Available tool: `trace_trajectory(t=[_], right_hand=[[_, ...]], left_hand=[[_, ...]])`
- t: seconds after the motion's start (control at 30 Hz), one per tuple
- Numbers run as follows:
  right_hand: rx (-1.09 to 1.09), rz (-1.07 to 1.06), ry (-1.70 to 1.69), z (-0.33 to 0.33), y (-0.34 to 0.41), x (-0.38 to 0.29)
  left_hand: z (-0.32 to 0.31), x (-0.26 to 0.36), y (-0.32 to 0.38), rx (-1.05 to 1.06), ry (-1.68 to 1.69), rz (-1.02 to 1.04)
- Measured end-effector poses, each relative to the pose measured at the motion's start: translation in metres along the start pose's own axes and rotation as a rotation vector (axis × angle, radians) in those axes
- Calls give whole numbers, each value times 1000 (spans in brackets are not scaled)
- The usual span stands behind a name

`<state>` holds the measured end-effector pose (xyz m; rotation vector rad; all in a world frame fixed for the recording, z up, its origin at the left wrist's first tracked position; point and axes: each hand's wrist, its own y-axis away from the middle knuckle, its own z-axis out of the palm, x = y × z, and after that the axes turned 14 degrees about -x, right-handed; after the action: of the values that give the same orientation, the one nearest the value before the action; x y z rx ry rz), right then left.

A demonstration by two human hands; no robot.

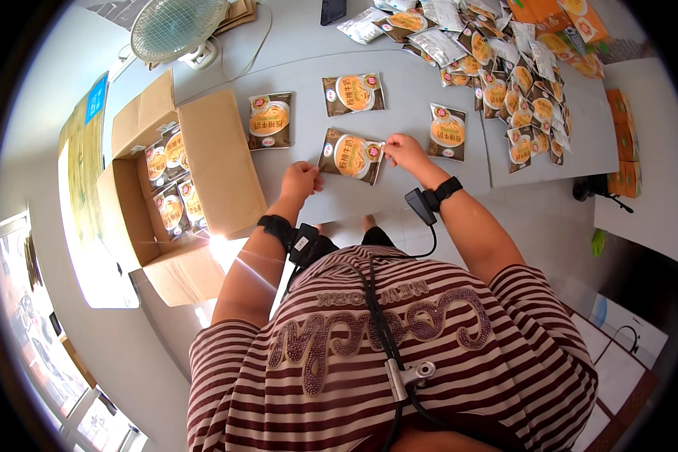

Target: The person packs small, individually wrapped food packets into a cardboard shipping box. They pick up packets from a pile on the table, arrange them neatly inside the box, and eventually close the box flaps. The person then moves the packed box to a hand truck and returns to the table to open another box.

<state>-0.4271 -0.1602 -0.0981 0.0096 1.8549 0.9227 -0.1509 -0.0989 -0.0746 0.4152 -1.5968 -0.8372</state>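
Note:
In the head view, a brown and orange food packet (350, 156) lies face up on the grey table, slightly tilted. My left hand (302, 182) is at its left edge, fingers curled, and my right hand (402, 152) pinches its upper right corner. Above it lies a similar packet (353, 94). Another packet (269, 121) rests to the left by the carton flap, and one more packet (447, 132) lies right of my right hand. The open cardboard box (220, 164) at the left holds several packets (172, 210) in rows. Whether my left fingers grip the packet is unclear.
A large heap of packets (520, 101), some with silver backs up, covers the table's upper right. Orange bags (582, 20) lie beyond it. A fan (175, 28) with a cord and a dark phone (333, 11) are at the far side. Orange boxes (623, 135) stand at right.

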Motion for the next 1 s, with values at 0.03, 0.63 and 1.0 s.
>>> trace_trajectory(t=[0.03,0.63,1.0], right_hand=[[-27,24,-11,2,3,2],[-77,-85,266,39,32,-1],[-522,106,-205,61,68,-39]], left_hand=[[-1,0,-2,46,-71,2],[9,-6,-24,261,49,88],[13,18,-4,69,-39,-41]])
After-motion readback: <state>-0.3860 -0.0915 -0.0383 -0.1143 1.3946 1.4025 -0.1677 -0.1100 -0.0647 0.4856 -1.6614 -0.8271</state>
